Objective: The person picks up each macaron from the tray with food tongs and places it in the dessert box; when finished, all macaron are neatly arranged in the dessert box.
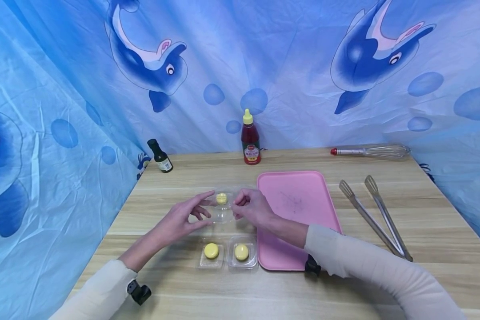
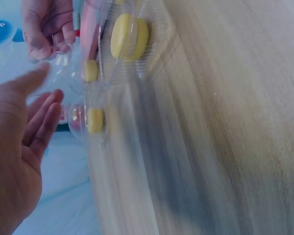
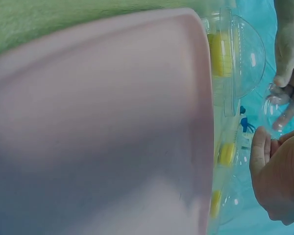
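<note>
My right hand (image 1: pixel 254 208) pinches the edge of a clear plastic dome lid (image 3: pixel 274 108) between thumb and fingers. The lid is raised above the table, tilted, and hard to make out in the head view. On its other side my left hand (image 1: pixel 182 218) is spread, fingers extended and close to the lid's rim. Below the hands, two clear plastic boxes sit side by side, one with a yellow macaron (image 1: pixel 211 251) inside, the other with a second macaron (image 1: pixel 242 252). Behind the lid, another yellow macaron (image 1: pixel 222 198) shows between the hands.
Right of the boxes lies a pink tray (image 1: pixel 300 200), with my right forearm over it. Metal tongs (image 1: pixel 378 218) lie farther right, and a whisk (image 1: pixel 370 151) is at the back. A ketchup bottle (image 1: pixel 250 140) and a small dark bottle (image 1: pixel 160 156) stand along the back edge.
</note>
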The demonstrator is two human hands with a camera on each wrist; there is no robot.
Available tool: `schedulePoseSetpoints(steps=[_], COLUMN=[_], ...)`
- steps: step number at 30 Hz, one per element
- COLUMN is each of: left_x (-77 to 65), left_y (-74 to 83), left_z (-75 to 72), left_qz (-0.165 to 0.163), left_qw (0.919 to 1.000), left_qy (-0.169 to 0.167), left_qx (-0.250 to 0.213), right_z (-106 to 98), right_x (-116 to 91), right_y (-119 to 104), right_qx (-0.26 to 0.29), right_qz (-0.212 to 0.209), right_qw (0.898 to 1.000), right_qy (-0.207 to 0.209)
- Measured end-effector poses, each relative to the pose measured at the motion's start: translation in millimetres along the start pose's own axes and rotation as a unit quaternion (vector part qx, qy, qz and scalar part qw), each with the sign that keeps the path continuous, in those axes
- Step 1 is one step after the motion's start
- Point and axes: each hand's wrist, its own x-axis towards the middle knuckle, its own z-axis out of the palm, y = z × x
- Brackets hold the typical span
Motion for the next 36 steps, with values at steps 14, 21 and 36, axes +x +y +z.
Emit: schedulePoseSetpoints(steps=[14, 21, 36], left_x=[1.4, -0.7, -15.5], left_y=[-0.4, -0.5, -4.2], left_z=[-10.3, -15.6, -13.9], left_qz=[-0.099, -0.118, -0.042], left_qw=[0.9844, 0.9844, 0.9933], left_qy=[-0.117, -0.111, -0.104], left_qx=[-0.087, -0.067, -0.029], right_z=[0, 1, 0], right_x=[-10, -15, -29], right_y=[1, 0, -1], right_qx=[-0.147, -0.161, -0.246], right_qz=[-0.217, -0.227, -0.108], right_qw=[0.965, 0.959, 0.947], right_qy=[-0.023, -0.054, -0.174])
